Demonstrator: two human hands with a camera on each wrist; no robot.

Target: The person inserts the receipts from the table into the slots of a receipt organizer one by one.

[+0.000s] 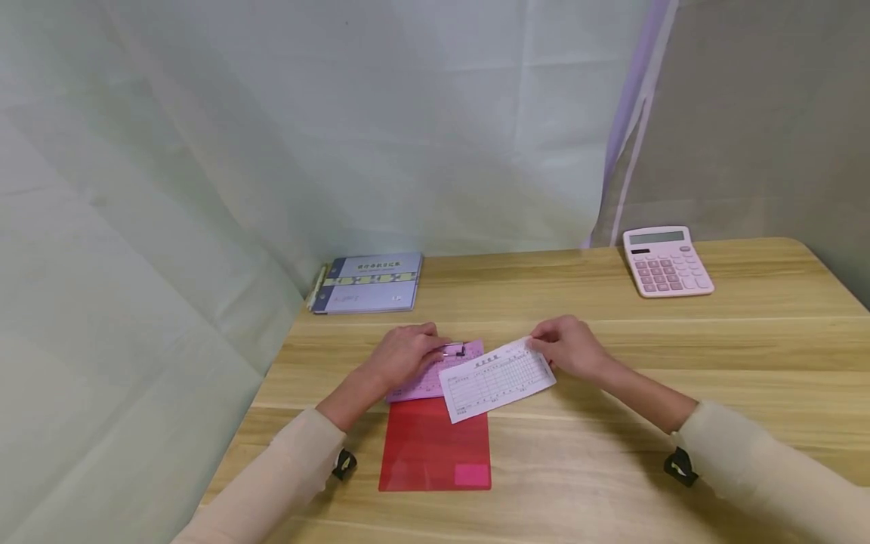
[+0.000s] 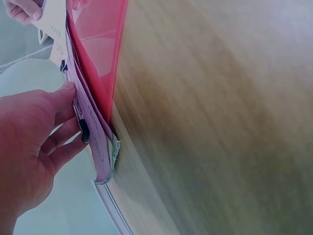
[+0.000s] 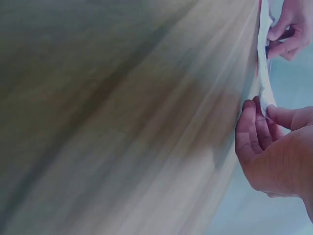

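Note:
A translucent red clipboard lies on the wooden table, with a pink printed form on its upper part. At the top edge, my left hand pinches the clipboard's metal clip between thumb and fingers. My right hand holds a white printed form by its upper right corner, thumb on top and fingers beneath. That white form is tilted and overlaps the right part of the pink form and some of the red board. In the left wrist view, the pink sheets look like a stack with curled edges.
A blue-grey account book lies at the back left, a pen along its left side. At the back right sits a pink calculator. Pale curtains hang behind the table and at its left.

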